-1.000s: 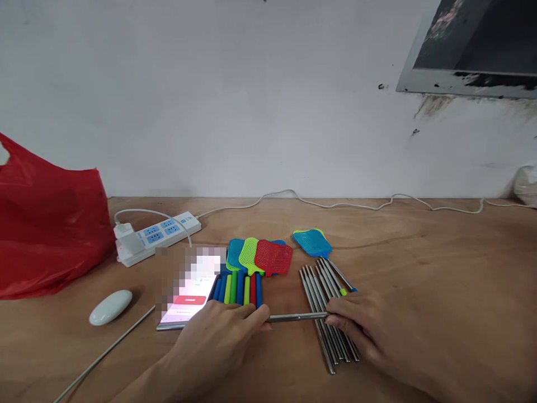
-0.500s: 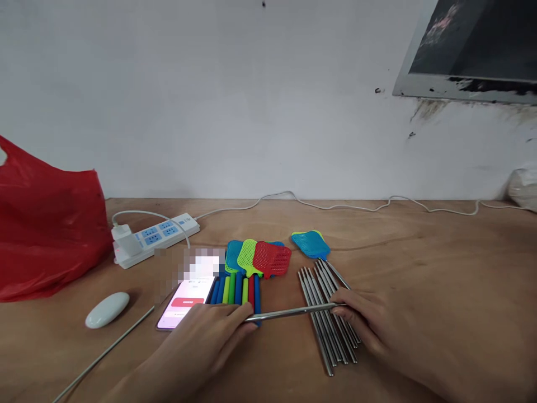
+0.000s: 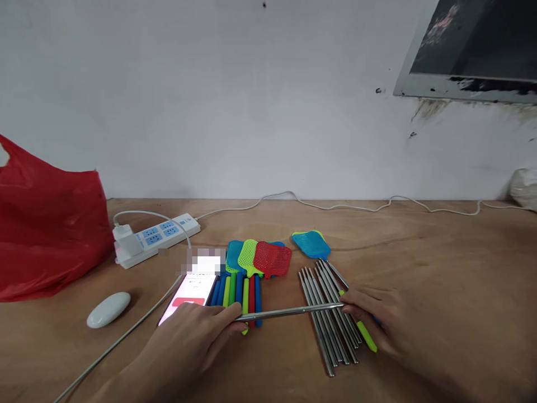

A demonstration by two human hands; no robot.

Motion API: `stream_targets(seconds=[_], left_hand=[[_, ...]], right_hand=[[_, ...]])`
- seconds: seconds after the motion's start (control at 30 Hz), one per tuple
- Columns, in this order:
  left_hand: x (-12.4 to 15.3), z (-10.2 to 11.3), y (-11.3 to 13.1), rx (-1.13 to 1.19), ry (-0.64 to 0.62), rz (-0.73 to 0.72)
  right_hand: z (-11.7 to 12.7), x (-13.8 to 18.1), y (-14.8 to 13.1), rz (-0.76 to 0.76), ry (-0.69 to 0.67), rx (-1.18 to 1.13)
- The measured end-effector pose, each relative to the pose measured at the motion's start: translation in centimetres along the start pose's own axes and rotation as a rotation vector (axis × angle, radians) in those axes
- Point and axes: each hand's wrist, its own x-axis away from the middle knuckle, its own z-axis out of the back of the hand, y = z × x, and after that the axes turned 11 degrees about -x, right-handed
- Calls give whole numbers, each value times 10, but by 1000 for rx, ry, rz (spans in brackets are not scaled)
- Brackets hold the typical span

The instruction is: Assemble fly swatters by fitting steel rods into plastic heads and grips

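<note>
A thin metal rod (image 3: 289, 312) lies level across both my hands, above the table. My left hand (image 3: 203, 333) pinches its left end, over the coloured handles (image 3: 239, 288) in blue, green, yellow and red. At the rod's right end, the fingers of my right hand (image 3: 373, 316) close on its tip. Below the held rod lies a row of several metal rods (image 3: 325, 330). Partly covered by my right hand, a yellow-green handle (image 3: 366, 336) lies beside them. Mesh fly swatter heads (image 3: 272, 257) overlap behind the handles. A blue swatter head (image 3: 311, 244) rests on a yellow one farther right.
A lit phone (image 3: 193, 288) lies left of the handles, partly behind my left hand. Farther left are a white mouse (image 3: 108, 309), a power strip (image 3: 157, 238) with a plug, and a red plastic bag (image 3: 50, 229). A white cable (image 3: 335, 207) runs along the wall.
My left hand and the rod's left end have shifted slightly left. My right hand has moved a little right, uncovering the yellow-green handle.
</note>
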Motion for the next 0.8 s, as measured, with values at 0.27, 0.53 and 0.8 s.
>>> stream_targets(seconds=[0.27,0.53,0.8], left_hand=[[-27,12,42,-26,-182,-90],[-18,-2,24,102,-102,-23],[-16,-10,28,93,-99,-31]], right_hand=[[-33,-30,-42,73,-21,3],[-25,-25,-19,-81,-67,-11],[-23,-30,-22,-110,-68,-103]])
